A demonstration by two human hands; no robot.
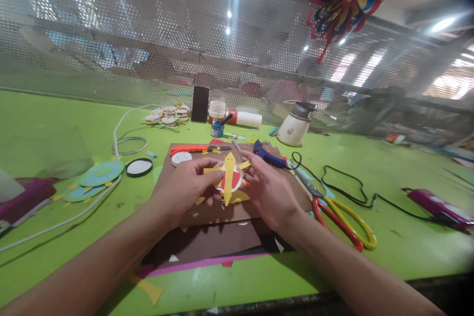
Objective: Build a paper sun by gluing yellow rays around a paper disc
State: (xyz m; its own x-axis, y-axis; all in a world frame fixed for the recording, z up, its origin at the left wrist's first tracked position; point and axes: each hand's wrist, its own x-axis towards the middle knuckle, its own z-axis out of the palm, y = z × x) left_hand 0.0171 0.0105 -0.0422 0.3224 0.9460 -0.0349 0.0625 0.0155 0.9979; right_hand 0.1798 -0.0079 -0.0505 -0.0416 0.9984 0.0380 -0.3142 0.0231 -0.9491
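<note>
A small paper animal (229, 177) has a long yellow strip for its body, two dark eye dots, yellow side pieces and a round red-and-white part behind. My left hand (188, 180) pinches its left side between thumb and fingers. On the other side, the fingers of my right hand (268, 185) close around a yellow side piece. Both hands are just above a brown board (222, 215) strewn with paper scraps. Behind them on the board lie an orange cutter knife (190, 149) and a blue glue gun (270, 155).
Large scissors (338, 219) with red and yellow handles lie at right, near the glue gun's black cable. A white kettle-like container (296, 126), a dark phone (200, 103) and a blue paint jar (217, 129) stand behind. Blue paper rings (101, 173) lie left on the green table (400, 252).
</note>
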